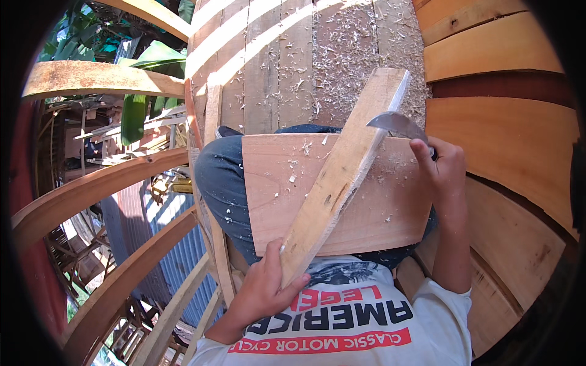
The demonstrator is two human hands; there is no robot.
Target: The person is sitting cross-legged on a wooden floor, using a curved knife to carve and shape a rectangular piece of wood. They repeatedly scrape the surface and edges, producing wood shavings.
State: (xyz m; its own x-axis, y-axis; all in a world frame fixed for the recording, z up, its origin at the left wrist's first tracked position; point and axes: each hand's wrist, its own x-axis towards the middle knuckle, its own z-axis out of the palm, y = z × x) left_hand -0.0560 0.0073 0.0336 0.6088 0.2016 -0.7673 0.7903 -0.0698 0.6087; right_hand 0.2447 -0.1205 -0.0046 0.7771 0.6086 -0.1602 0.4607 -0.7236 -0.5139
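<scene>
A long wooden plank [332,183] slants from my chest up to the far right, lying across a wide flat board [281,177] on my lap. My left hand [271,283] grips the plank's near end, with thumb and fingers on opposite sides. In my right hand [442,168] is a knife with a curved blade [400,124]; most of its handle is hidden in the fist. The blade lies over the plank's right edge near the far end, its tip pointing left. That edge looks pale and freshly cut along its length.
Wood shavings [348,79] litter the plank floor [262,79] ahead. On the left stands a railing of wooden bars [104,183], with a corrugated metal sheet [183,256] and green leaves beyond. A wall of wooden boards [500,134] rises close on the right.
</scene>
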